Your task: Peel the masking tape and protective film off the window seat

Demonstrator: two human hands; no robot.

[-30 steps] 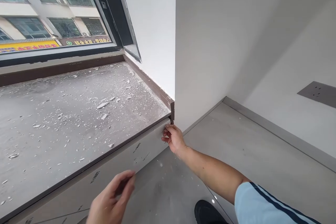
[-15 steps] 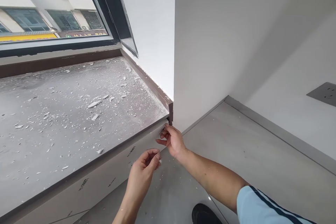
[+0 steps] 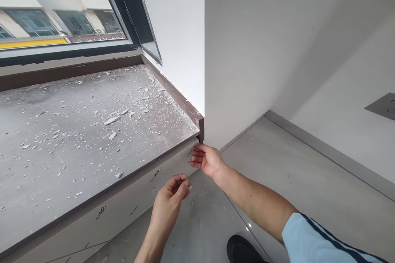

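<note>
My left hand (image 3: pixel 172 194) is closed in a pinch in front of the sill's front panel (image 3: pixel 123 209). A small white bit (image 3: pixel 189 188) shows at its fingertips, too small to name for certain; it looks like a paint flake. My right hand (image 3: pixel 207 160) is at the panel's right end, just below the end of the brown trim (image 3: pixel 201 129). Its thumb side touches the panel's top corner by a dark gap, while the other fingers are loosely curled and apart, with nothing visible in them. Printed lettering runs along the panel.
White flakes (image 3: pixel 111 120) and dust lie over the grey window sill (image 3: pixel 77 160). Behind it is a dark-framed window (image 3: pixel 132 28). A white wall (image 3: pixel 234 57) rises at the right, with a socket plate (image 3: pixel 382 106). My black shoe (image 3: pixel 243 248) stands on the grey tiled floor (image 3: pixel 210 209).
My right hand has shifted slightly right, its fingers more drawn together against the panel end. The left hand keeps its pinch almost in place. The view has moved a little.
</note>
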